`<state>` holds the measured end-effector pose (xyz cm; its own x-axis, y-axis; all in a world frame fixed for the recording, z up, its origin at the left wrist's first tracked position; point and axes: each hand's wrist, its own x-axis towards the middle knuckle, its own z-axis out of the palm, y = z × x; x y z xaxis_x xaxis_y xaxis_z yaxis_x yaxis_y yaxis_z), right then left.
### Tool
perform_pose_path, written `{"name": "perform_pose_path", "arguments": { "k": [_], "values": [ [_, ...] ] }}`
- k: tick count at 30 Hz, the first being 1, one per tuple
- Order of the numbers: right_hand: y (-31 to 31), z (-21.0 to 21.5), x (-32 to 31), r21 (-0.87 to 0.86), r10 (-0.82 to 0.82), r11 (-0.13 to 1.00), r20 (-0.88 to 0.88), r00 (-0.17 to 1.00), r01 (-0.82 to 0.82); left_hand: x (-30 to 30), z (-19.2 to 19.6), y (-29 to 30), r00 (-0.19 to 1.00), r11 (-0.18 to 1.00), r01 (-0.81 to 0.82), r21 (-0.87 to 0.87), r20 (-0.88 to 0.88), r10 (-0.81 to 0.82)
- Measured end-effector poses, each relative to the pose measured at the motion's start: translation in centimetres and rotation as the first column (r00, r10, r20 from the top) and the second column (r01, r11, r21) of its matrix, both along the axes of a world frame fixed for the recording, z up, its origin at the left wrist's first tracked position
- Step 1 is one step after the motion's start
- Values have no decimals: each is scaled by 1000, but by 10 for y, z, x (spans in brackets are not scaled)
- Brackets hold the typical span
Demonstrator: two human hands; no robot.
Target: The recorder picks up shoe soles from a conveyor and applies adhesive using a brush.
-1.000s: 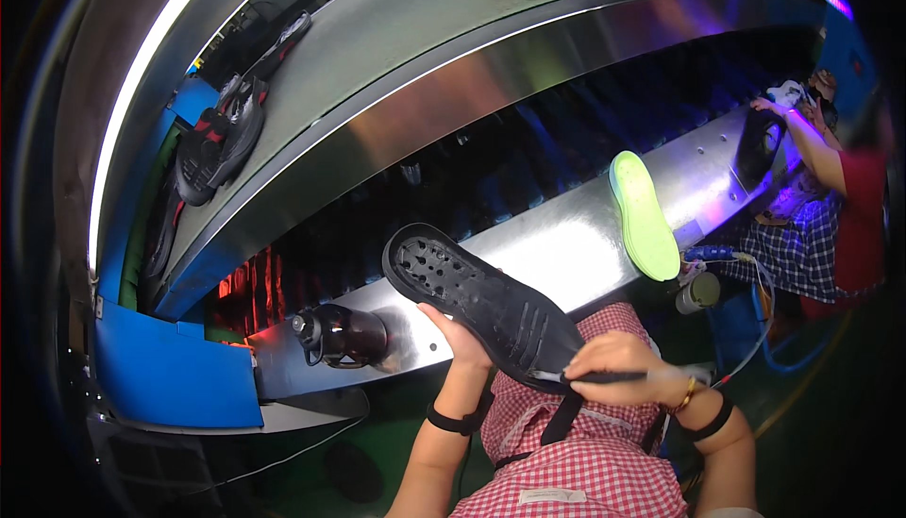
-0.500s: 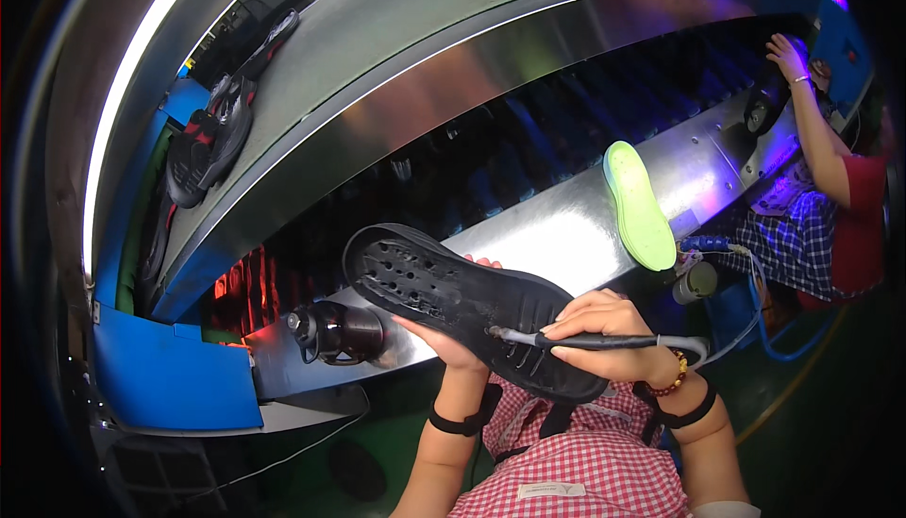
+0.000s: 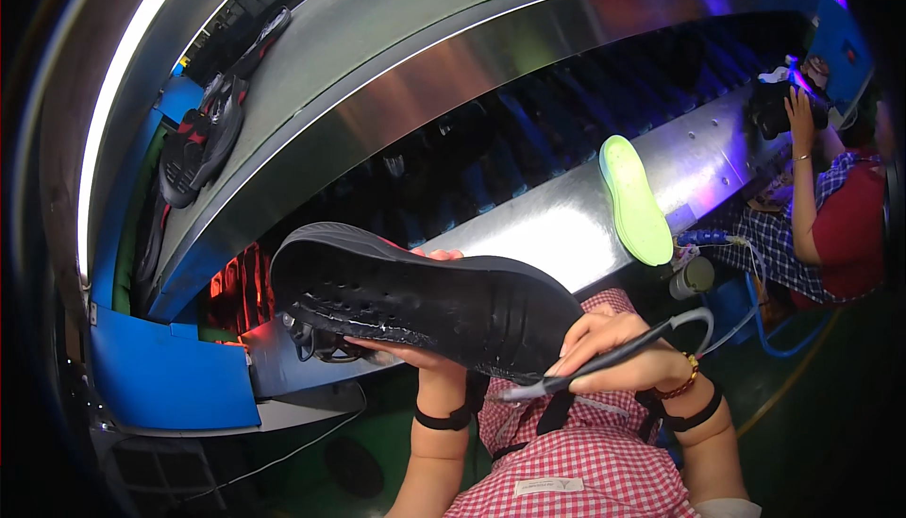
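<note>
Sole, black and hollow, slants across the middle of the frame, perforated end toward the left and the other end by the right hand. The left hand cups it from beneath, partly open to its width: fingertips show past the far edge, the thumb side along the near one. That grip probably bears the weight from below so the inner face stays uncovered and turned up toward the eyes.

The right hand is closed in a pen-like pinch around a tool with a grey tip and trailing cable, a hold that likely allows fine steering. The tip sits by the near edge; whether it touches cannot be told. Wet-looking streaks run along the perforated end.

A green sole lies on the metal ledge right of centre, seemingly parked within reach yet out of the way. The bottle, lower left, is partly hidden behind the black one.
</note>
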<state>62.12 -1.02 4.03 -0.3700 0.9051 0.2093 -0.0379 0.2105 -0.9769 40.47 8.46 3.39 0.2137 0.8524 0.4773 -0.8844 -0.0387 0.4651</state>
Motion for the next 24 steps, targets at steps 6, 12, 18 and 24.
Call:
{"name": "perform_pose_path", "arguments": {
  "k": [6,12,18,24],
  "values": [
    [2,-2,7,115,-22,993,117,993,8,2,2,0,986,982,-167,-93,-8,167],
    [4,1,9,-147,-58,989,-300,952,14,0,4,-5,980,961,-198,-192,-24,197],
    [3,3,16,121,151,983,-79,985,-141,2,10,-3,985,976,-170,-139,-29,167],
    [2,-8,20,1,-119,993,-50,992,119,2,12,2,977,953,-214,-216,-37,211]
  ]
}}
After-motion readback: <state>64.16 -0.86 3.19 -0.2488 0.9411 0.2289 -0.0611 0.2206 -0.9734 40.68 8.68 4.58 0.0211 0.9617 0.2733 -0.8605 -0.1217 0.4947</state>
